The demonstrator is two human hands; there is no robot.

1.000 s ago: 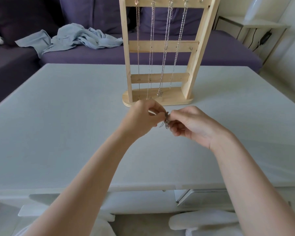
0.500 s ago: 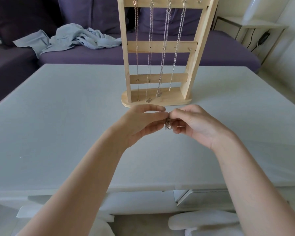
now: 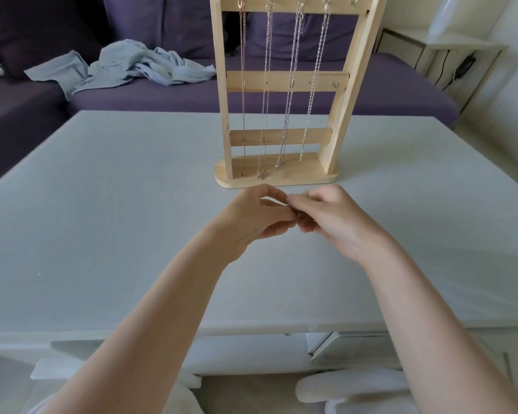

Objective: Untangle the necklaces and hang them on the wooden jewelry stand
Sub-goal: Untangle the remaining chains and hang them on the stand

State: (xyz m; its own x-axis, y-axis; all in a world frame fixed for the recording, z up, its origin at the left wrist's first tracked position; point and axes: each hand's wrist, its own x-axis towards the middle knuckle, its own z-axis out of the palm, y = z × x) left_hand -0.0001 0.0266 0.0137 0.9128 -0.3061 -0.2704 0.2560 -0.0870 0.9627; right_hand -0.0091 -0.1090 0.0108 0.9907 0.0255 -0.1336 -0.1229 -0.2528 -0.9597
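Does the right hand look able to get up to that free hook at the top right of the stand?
Probably yes. The free hook on the stand has no chain, and nothing lies between it and the right hand, though both hands pinch a small necklace, mostly hidden.

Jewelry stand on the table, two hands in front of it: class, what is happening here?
A person's left hand and right hand meet above the white table, pinching a small tangled chain, mostly hidden by the fingers. Behind them the wooden jewelry stand already carries four hanging necklaces. One top hook at the right looks free.
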